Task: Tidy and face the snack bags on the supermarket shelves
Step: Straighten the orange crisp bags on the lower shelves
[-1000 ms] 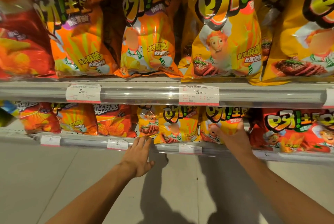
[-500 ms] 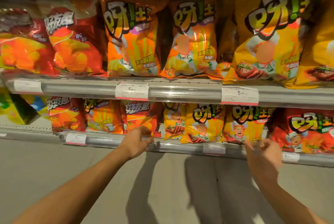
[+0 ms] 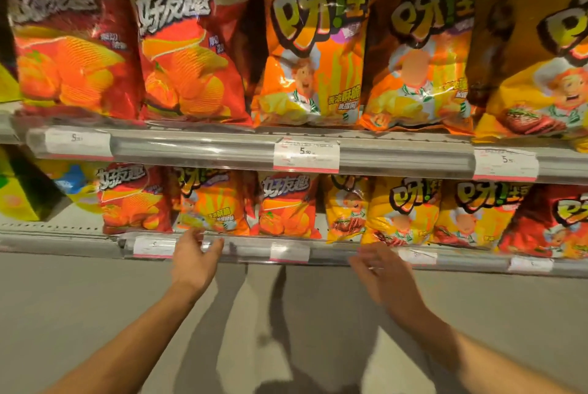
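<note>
Two shelves hold snack bags. On the lower shelf (image 3: pixel 254 247) stand small red bags (image 3: pixel 133 202), an orange bag (image 3: pixel 213 202), another red bag (image 3: pixel 286 205) and yellow bags (image 3: pixel 401 212). My left hand (image 3: pixel 194 256) reaches the shelf's front rail just below the orange bag, fingers relaxed, holding nothing. My right hand (image 3: pixel 381 272) hovers in front of the rail below the yellow bags, fingers spread and blurred, empty. Large red bags (image 3: pixel 187 53) and orange bags (image 3: pixel 311 53) fill the upper shelf (image 3: pixel 197 148).
Price tags (image 3: pixel 306 156) hang on both rails. A green and yellow box (image 3: pixel 22 196) sits at the far left of the lower shelf. Grey floor (image 3: pixel 95 298) lies below the shelves, with shadows of my arms on it.
The view has shifted left along the shelves. My right hand has come off the yellow bag and drawn back from the rail. My left hand has moved left to below the orange bag.
</note>
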Motion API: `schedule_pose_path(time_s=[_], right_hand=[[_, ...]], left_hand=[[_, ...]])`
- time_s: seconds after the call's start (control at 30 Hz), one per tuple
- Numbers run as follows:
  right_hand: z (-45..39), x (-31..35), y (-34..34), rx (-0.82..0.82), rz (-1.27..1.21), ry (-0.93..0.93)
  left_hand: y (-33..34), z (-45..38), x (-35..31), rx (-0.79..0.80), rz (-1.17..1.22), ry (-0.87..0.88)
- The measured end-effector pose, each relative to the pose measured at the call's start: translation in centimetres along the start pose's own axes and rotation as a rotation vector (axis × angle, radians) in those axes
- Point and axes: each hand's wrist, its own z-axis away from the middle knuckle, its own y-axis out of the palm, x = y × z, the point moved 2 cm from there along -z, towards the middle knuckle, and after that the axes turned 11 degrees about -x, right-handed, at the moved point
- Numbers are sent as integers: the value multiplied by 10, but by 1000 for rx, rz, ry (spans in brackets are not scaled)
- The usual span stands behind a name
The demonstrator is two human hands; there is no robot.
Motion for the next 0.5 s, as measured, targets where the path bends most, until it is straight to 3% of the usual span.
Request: schedule_pose_path(time_s=[0.13, 0.3, 0.5], right_hand=[[-6, 24, 54, 125, -82, 56], [-24, 41, 105, 66, -20, -23], [-52, 39, 138, 81, -12, 91]], left_hand=[[-13, -26, 4, -89, 65, 72], [-13, -65, 4, -30, 150, 101], [3, -92, -4, 46, 187, 52]])
